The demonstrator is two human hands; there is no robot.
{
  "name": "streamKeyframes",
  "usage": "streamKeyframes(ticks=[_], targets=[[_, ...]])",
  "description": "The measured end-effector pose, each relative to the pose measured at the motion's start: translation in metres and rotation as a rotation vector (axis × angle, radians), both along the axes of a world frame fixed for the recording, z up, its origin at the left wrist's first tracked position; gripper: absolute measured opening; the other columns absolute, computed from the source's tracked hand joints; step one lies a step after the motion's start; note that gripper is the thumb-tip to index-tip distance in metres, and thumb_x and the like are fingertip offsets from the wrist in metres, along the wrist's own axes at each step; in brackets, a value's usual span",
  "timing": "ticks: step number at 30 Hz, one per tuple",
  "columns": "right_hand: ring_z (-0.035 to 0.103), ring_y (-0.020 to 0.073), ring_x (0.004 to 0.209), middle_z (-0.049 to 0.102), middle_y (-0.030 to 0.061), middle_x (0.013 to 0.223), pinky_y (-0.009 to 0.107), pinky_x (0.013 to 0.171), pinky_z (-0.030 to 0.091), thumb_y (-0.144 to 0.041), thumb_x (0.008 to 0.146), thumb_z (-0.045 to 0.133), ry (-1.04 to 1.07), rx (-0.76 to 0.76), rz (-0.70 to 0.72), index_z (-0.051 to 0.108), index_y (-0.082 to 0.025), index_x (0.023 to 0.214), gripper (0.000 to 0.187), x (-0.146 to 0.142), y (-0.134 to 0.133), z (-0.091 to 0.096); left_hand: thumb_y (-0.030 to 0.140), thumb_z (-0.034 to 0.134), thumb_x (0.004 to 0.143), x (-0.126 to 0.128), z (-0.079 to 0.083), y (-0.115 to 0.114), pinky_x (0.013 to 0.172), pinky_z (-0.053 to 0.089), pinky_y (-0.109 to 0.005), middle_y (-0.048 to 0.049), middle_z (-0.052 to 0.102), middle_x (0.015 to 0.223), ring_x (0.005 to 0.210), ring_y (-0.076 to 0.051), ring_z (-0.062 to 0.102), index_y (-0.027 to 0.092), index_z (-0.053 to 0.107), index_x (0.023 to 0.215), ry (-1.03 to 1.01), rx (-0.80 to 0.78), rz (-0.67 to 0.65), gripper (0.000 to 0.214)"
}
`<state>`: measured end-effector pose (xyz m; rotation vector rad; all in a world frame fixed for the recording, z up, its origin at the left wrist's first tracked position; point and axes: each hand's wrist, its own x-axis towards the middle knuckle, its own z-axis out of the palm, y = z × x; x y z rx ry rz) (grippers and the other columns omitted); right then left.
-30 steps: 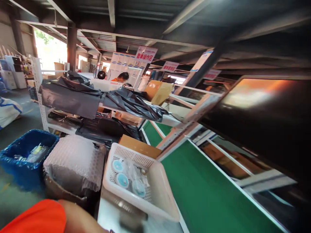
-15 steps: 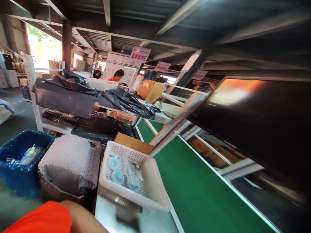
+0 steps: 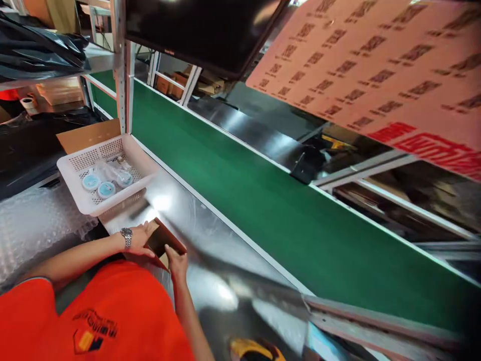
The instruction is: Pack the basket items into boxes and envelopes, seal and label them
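Observation:
My left hand (image 3: 142, 239), with a metal watch on its wrist, grips the left side of a small brown cardboard box (image 3: 164, 240) on the shiny steel worktop (image 3: 210, 235). My right hand (image 3: 176, 261) holds the same box from its near right corner. The box is tilted and partly open. Just beyond it stands a white perforated basket (image 3: 139, 163) with several round blue-lidded items in clear bags. My orange shirt fills the bottom left.
A green conveyor belt (image 3: 263, 190) runs diagonally past the worktop. Bubble wrap (image 3: 33, 225) lies at the left, a flat cardboard piece (image 3: 88, 135) behind the basket. A dark monitor (image 3: 199, 25) and a pink sheet of printed labels (image 3: 376, 60) hang overhead. A yellow object (image 3: 255, 349) sits at the bottom edge.
The view has swung from the racks and far hall down to the worktop. Both my hands, unseen before, now appear holding the brown box next to the white basket.

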<state>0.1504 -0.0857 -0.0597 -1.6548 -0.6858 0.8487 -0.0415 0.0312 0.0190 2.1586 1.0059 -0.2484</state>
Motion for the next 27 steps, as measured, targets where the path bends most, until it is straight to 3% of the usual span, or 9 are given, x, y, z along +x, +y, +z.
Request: streamKeyframes(ticks=[3,6,8,12,15,17,20,23,27], targets=[[0.081,0.0369,0.104,0.088,0.0153,0.102,0.051,0.100,0.064,-0.062,0.064,0.096,0.093,-0.037,-0.040,0.081,-0.015,0.104,0.063,-0.003,0.001,-0.004,0.061,0.094,0.083,-0.009,-0.008,0.006,0.130,0.046,-0.065,-0.0311,0.041,0.181,0.161,-0.058,0.048,0.015,0.053,0.171,0.048,0.051,-0.054,0.108],[0.081,0.0361,0.106,0.088,0.0149,0.109,0.050,0.104,0.063,-0.062,0.062,0.100,0.191,-0.041,-0.023,0.081,-0.016,0.107,0.067,0.002,-0.003,-0.004,0.058,0.100,0.077,0.008,-0.009,0.016,0.126,0.048,-0.067,-0.0327,0.054,0.168,0.158,-0.061,0.048,0.015,0.070,0.150,0.072,0.074,-0.021,0.090],[0.081,0.0353,0.108,0.089,0.0134,0.112,0.049,0.104,0.063,-0.067,0.061,0.100,0.282,-0.050,0.004,0.082,-0.018,0.110,0.072,0.008,-0.005,-0.002,0.057,0.103,0.073,0.021,-0.011,0.023,0.121,0.053,-0.065,-0.0333,0.060,0.158,0.149,-0.059,0.058,0.013,0.071,0.142,0.065,0.038,0.010,0.088],[0.081,0.0376,0.115,0.087,0.0162,0.122,0.050,0.099,0.064,-0.094,0.076,0.077,0.565,-0.086,0.031,0.085,-0.019,0.118,0.086,0.016,-0.006,0.002,0.053,0.111,0.058,0.026,-0.030,0.030,0.114,0.059,-0.053,-0.0286,0.063,0.154,0.134,-0.049,0.071,0.015,0.053,0.156,-0.049,-0.099,0.267,0.120],[0.080,0.0363,0.114,0.087,0.0137,0.120,0.048,0.096,0.064,-0.090,0.077,0.075,0.623,-0.076,-0.078,0.084,-0.020,0.117,0.080,0.013,-0.008,0.000,0.049,0.113,0.051,0.018,-0.051,0.026,0.119,0.057,-0.047,-0.0242,0.061,0.162,0.145,-0.043,0.067,0.020,0.037,0.169,-0.227,-0.175,0.500,0.143],[0.079,0.0331,0.107,0.086,0.0093,0.115,0.044,0.094,0.063,-0.074,0.066,0.090,0.564,-0.069,-0.143,0.082,-0.022,0.120,0.075,0.008,-0.013,-0.004,0.047,0.110,0.055,0.015,-0.060,0.022,0.122,0.056,-0.045,-0.0227,0.060,0.166,0.146,-0.039,0.068,0.021,0.037,0.171,-0.332,-0.250,0.575,0.140],[0.076,0.0298,0.107,0.083,0.0085,0.124,0.042,0.096,0.063,-0.061,0.059,0.096,0.492,-0.073,-0.129,0.077,-0.026,0.133,0.084,0.002,-0.020,-0.010,0.044,0.098,0.077,0.016,-0.062,0.021,0.125,0.053,-0.045,-0.0233,0.062,0.166,0.144,-0.037,0.069,0.016,0.050,0.166,-0.405,-0.319,0.591,0.105],[0.076,0.0292,0.112,0.080,0.0115,0.130,0.041,0.100,0.062,-0.066,0.065,0.089,0.361,-0.111,-0.086,0.076,-0.023,0.133,0.081,0.003,-0.019,-0.011,0.037,0.080,0.095,0.019,-0.055,0.024,0.126,0.051,-0.042,-0.0233,0.067,0.162,0.146,-0.037,0.067,0.012,0.060,0.159,-0.383,-0.278,0.534,0.071],[0.075,0.0343,0.124,0.078,0.0180,0.136,0.041,0.100,0.061,-0.074,0.078,0.073,0.152,-0.210,-0.024,0.074,-0.016,0.131,0.078,0.021,-0.025,-0.001,0.034,0.072,0.102,0.022,-0.048,0.027,0.124,0.053,-0.042,-0.0211,0.070,0.159,0.143,-0.036,0.069,0.013,0.064,0.156,-0.334,-0.249,0.472,0.059]])
